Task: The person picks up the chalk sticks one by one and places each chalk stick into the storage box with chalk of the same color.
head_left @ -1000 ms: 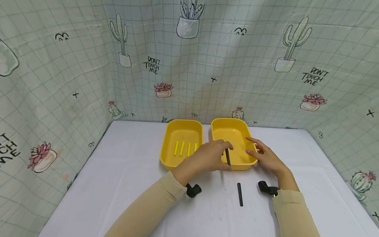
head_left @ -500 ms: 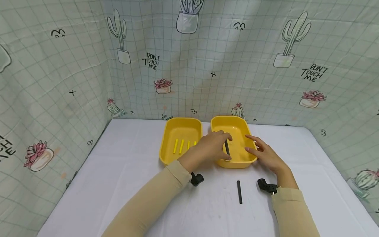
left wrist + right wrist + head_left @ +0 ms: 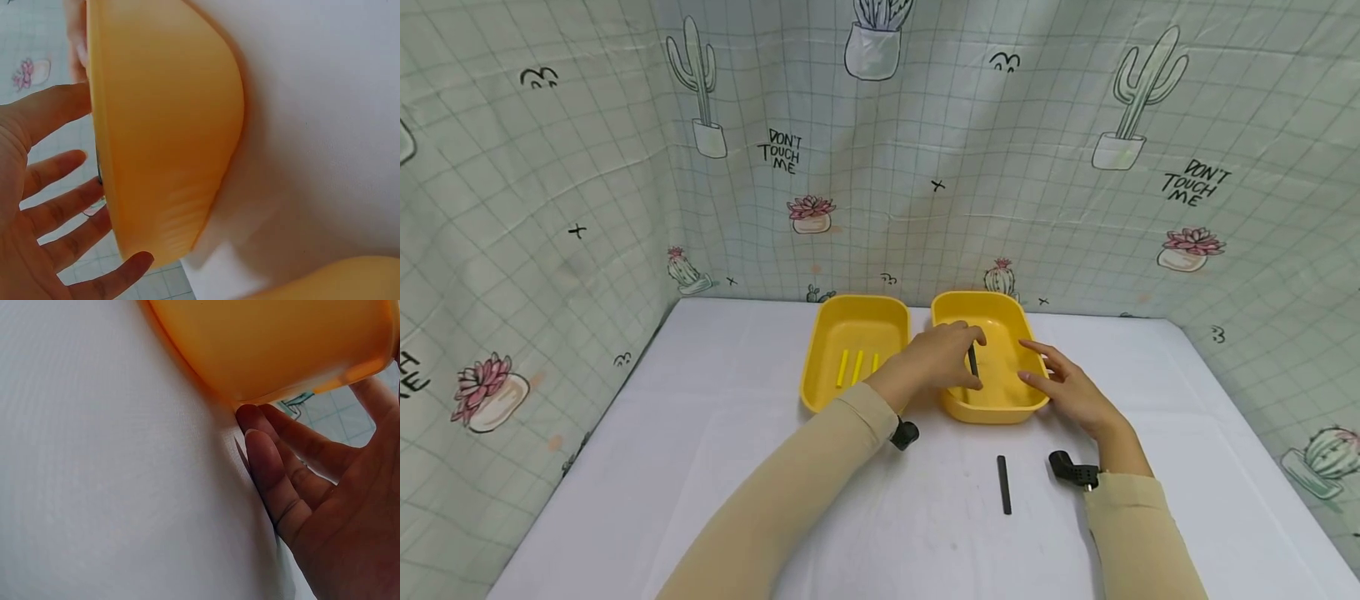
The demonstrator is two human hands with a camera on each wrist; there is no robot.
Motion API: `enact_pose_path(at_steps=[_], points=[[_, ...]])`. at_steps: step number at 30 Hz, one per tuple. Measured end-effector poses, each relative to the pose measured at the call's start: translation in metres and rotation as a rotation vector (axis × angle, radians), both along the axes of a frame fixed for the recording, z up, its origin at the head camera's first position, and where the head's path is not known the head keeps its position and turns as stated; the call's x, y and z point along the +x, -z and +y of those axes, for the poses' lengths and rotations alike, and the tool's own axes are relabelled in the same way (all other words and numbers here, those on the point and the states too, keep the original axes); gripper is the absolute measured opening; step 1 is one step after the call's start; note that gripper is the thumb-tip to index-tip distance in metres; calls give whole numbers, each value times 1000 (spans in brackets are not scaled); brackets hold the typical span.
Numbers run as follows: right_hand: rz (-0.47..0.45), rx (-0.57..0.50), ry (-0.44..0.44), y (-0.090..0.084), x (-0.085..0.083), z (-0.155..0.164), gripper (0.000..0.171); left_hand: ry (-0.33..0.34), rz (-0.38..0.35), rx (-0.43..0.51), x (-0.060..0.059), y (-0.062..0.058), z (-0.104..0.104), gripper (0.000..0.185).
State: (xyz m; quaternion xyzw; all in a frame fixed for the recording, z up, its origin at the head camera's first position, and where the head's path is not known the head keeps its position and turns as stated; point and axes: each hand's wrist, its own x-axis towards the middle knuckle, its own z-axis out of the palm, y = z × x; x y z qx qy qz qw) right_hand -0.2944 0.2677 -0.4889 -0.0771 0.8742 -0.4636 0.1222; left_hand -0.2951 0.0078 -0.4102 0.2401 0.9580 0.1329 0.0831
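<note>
In the head view, my left hand (image 3: 936, 357) reaches into the right yellow tray (image 3: 1011, 411). Its thumb and fingertips hold a short black stick (image 3: 973, 361) by the ends, above the tray floor. In the left wrist view that hand (image 3: 44, 206) spreads over the tray rim, which mostly hides the stick. My right hand (image 3: 1075, 396) grips the same tray's right side, thumb and forefinger over the rim, other fingers (image 3: 265, 459) low against its outer wall. A second black stick (image 3: 1004, 485) lies on the white table, in front of the tray.
Left of the held tray stands another yellow tray (image 3: 814, 358) with yellow sticks (image 3: 858, 367) side by side, partly behind my left wrist. A patterned cloth (image 3: 940, 242) walls in the table's back and sides. Both wrists wear black cameras (image 3: 905, 434).
My left hand has carried the black stick forward from the tray's front edge, further into the tray. The right hand keeps its place on the rim. The head view has shifted slightly.
</note>
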Motion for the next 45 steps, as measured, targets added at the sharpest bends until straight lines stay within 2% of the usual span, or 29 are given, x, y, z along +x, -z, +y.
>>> enact_pose_path(at_steps=[9, 16, 23, 28, 36, 45], points=[[-10, 6, 13, -1, -1, -3, 76, 16, -12, -47, -15, 10, 3, 64], [-28, 11, 27, -1, 1, -3, 76, 26, -48, -51, -21, 16, 9, 64], [-31, -5, 25, -1, 0, -1, 77, -7, -68, -41, -26, 24, 14, 61], [-27, -13, 26, -1, 1, -3, 75, -32, -47, -51, -32, 34, 17, 59], [-32, 4, 34, -1, 0, -4, 75, -78, -15, -70, -33, 42, 22, 57], [-41, -2, 34, -4, 2, -7, 75, -85, 17, -117, -27, 43, 22, 55]])
